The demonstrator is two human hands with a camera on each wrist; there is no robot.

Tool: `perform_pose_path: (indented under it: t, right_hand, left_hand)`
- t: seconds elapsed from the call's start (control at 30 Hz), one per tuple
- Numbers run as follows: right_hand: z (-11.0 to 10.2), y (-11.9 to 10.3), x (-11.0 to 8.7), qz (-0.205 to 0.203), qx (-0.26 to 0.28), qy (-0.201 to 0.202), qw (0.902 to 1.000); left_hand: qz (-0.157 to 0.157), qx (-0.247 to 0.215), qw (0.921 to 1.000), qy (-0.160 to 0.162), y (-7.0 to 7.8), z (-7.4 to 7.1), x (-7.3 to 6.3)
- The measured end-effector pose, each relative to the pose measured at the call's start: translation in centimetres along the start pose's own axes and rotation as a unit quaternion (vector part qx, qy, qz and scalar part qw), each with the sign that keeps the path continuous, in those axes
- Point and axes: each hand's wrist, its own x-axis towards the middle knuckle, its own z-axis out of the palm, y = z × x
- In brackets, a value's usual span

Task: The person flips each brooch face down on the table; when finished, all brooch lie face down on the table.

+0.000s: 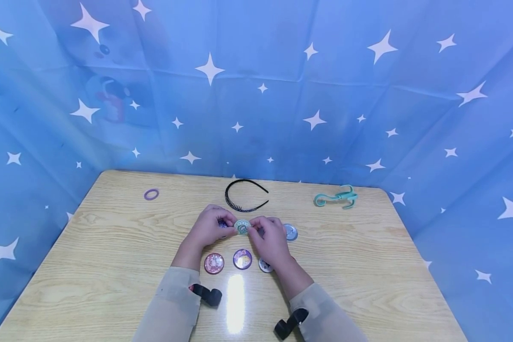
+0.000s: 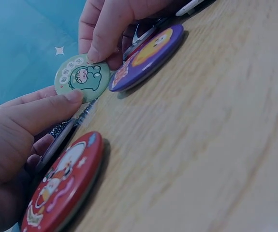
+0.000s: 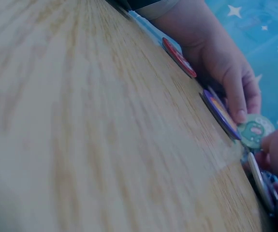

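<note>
Head view: pale grey fabric left sleeve [image 1: 168,304] toward 7 o'clock, matching pale grey right sleeve [image 1: 327,313] toward 5. Round-ended black left wrist mount [image 1: 207,294], red sliver at its 10 o'clock; similar black right wrist mount [image 1: 291,323].

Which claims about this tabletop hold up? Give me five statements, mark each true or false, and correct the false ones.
1. The left hand and right hand both pinch the round pale-green badge. True.

2. In the head view, the round red badge lies right of the round purple-rimmed badge. False: it lies left of it.

3. The curved black toothed headband lies beyond the hands. True.

4. The small purple ring lies beside the turquoise hooked, plastic-looking object. False: they lie on opposite sides of the headband.

5. The blue star-patterned cloth covers the pale wood-grained table. False: it hangs behind the table.
</note>
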Motion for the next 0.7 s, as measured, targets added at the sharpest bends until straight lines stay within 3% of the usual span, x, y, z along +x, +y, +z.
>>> perform_pose_path:
  t: [0.7]
  right_hand:
    - [-0.05,-0.02,0.01,-0.020,-0.015,0.004,0.9997]
  left_hand:
    - [0.027,0.023,0.9993,0.008,-0.05,0.11,0.09]
